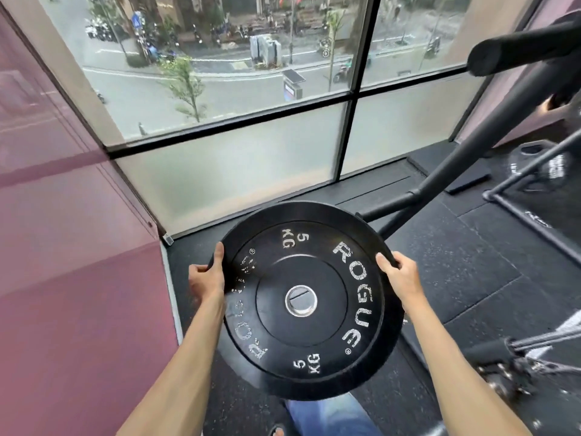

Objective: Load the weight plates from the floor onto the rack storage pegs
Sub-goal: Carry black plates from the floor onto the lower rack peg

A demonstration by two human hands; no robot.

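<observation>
1. Closest in, two bare forearms came up from the bottom of the frame. Between them, at bottom centre, was a knee in blue jeans (323, 416).
2. The left hand (206, 280) gripped the left rim of the weight plate (283, 309). Its thumb lay on the printed face and its fingers curled behind the edge, out of sight.
3. The right hand (401, 276) clamped the right rim, thumb on the face and fingers wrapped over the edge.
4. The plate was black, with "ROGUE" and "5 KG" in worn white letters and a metal hub (301, 301). It sat in the lower centre of the frame, held up between both hands, with its face tilted toward the camera.
5. Black rubber floor (456, 262) spread beneath and to the right of it.
6. Black rack tubes (456, 165) slanted from behind the plate's upper right rim up to the right. A thick padded bar (518, 48) poked in at the upper right corner.
7. At the right edge, mid-height, a second dark plate (534, 171) showed behind thin bars. It was too blurred to tell what it rested on.
8. A pink wall (63, 278) filled the left side, and a big window (220, 89) ran across the top, looking down on a street with trees.
</observation>
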